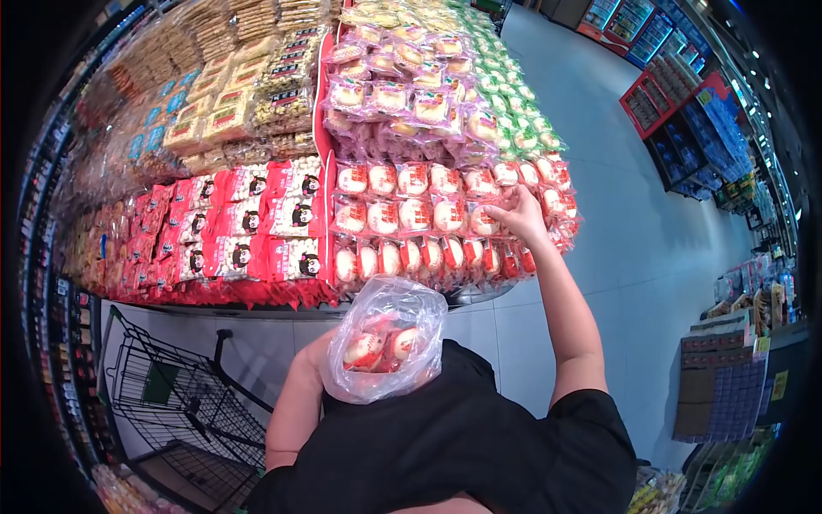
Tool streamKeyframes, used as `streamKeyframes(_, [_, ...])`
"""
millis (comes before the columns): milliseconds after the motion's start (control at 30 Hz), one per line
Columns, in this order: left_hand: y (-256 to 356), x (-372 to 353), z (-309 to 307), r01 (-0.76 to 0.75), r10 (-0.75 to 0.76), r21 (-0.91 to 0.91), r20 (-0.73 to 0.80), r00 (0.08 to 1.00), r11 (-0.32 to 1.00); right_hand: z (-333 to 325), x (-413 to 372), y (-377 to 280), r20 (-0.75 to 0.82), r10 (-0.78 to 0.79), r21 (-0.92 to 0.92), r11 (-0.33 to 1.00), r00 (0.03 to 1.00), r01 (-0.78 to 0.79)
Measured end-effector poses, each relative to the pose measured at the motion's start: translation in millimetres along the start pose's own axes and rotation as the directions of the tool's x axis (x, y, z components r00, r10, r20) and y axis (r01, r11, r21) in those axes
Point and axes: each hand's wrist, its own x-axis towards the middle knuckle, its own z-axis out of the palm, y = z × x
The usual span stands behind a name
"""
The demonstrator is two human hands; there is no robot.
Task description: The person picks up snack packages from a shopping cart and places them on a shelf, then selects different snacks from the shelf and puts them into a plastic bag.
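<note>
A clear plastic bag point(392, 295) hangs open in front of my body, with a few red-and-white wrapped round pastries point(366, 347) inside. My left hand is behind the bag, holding it up; its fingers are hidden by the plastic. Out to the right, my right hand point(520, 214) reaches over rows of the same wrapped pastries point(413, 214) on the display. Its thumb and fingers are apart, close to or touching the packs at the right end of the rows. I see nothing lifted in it.
Red bags with a cartoon face point(295, 214) fill the display's left front. Purple-wrapped point(390, 94) and green-wrapped packs point(514, 111) lie farther back. A red divider point(322, 94) separates the sections. A shopping cart point(180, 385) stands at lower left, and a shelf stand point(685, 120) at right.
</note>
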Motion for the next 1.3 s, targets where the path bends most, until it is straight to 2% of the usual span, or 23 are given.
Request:
streamKeyframes(67, [-2,-2,-3,0.001,-0.001,0.009,-0.020,1.000,1.000,1,-10,-8,-0.120,-0.099,-0.050,0.994,0.988,0.093])
streamKeyframes(100, [-1,-1,-1,0.011,-0.011,-0.006,-0.005,1.000,1.000,2,-15,-12,-0.119,-0.100,-0.051,0.994,0.988,0.094])
streamKeyframes(167, [0,-1,1,0.020,-0.020,-0.020,0.011,1.000,1.000,5,-25,-21,-0.289,-0.349,-0.290,0.920,0.892,0.266])
streamKeyframes(200, [0,-1,2,0.034,-0.035,-0.033,-0.036,0.999,0.999,6,-32,-30,-0.288,-0.350,-0.290,0.919,0.892,0.267])
streamKeyframes(233, [0,0,2,0.047,-0.051,-0.048,-0.083,0.995,0.998,7,-42,-42,-0.319,-0.423,-0.239,0.902,0.848,0.360])
streamKeyframes(300, [-1,2,4,0.040,-0.044,-0.045,-0.082,0.996,0.998,11,-62,-63,-0.342,-0.537,-0.134,0.840,0.771,0.525])
streamKeyframes(333, [-1,4,5,0.036,-0.039,-0.040,-0.082,0.996,0.999,14,-83,-86,-0.290,-0.553,0.002,0.816,0.781,0.578])
streamKeyframes(367, [-1,5,7,0.043,-0.047,-0.042,-0.084,0.995,0.998,13,-105,-106,-0.179,-0.644,0.014,0.754,0.744,0.657])
streamKeyframes(400, [1,6,12,0.030,-0.030,-0.005,-0.062,0.998,1.000,17,-122,-113,-0.022,-0.691,0.163,0.710,0.722,0.685])
streamKeyframes(433, [1,8,14,0.016,-0.015,0.033,-0.037,0.999,0.999,18,-142,-129,0.197,-0.661,0.221,0.749,0.724,0.624])
streamKeyframes(467, [2,10,11,0.024,-0.023,0.036,-0.033,0.999,0.999,27,-150,-135,0.234,-0.798,0.275,0.602,0.555,0.750])
streamKeyframes(533, [2,13,3,0.052,-0.035,0.147,-0.116,0.993,0.988,44,-164,-131,0.448,-0.809,0.285,0.533,0.381,0.797])
streamKeyframes(600, [2,10,6,0.017,-0.006,0.181,-0.060,0.998,0.983,56,-172,-131,0.593,-0.714,0.234,0.596,0.374,0.768])
streamKeyframes(733, [0,6,-2,-0.048,0.025,0.236,0.100,0.995,0.971,57,-179,-144,0.684,-0.605,0.171,0.676,0.408,0.716])
streamKeyframes(767, [-1,6,-4,-0.049,0.026,0.235,0.100,0.995,0.971,56,-182,-148,0.695,-0.604,0.168,0.664,0.390,0.728])
streamKeyframes(800, [-2,6,-4,-0.054,0.050,0.267,0.021,0.999,0.962,57,-184,-150,0.706,-0.602,0.166,0.652,0.372,0.740])
streamKeyframes(833, [-2,5,-3,-0.056,0.077,0.299,-0.058,0.995,0.953,59,-187,-149,0.708,-0.601,0.167,0.653,0.371,0.739])
streamKeyframes(867, [-2,5,-6,-0.059,0.080,0.296,-0.060,0.995,0.953,63,-190,-148,0.662,-0.656,0.220,0.632,0.361,0.743])
streamKeyframes(933, [0,6,-15,0.047,-0.028,0.177,-0.110,0.994,0.983,67,-190,-151,0.613,-0.710,0.274,0.603,0.346,0.749])
streamKeyframes(1000, [0,8,-17,0.041,-0.022,0.188,-0.102,0.995,0.981,69,-190,-156,0.575,-0.744,0.193,0.527,0.340,0.828])
streamKeyframes(1133, [2,14,-12,0.034,-0.019,0.230,-0.068,0.998,0.973,83,-192,-147,0.620,-0.735,0.202,0.488,0.275,0.849])
streamKeyframes(1233, [6,20,-6,0.012,-0.001,0.264,-0.042,0.999,0.964,87,-189,-144,0.571,-0.781,0.148,0.402,0.254,0.904])
streamKeyframes(1300, [10,23,-2,-0.002,0.009,0.288,-0.025,1.000,0.958,86,-187,-143,0.579,-0.757,0.057,0.409,0.304,0.911])
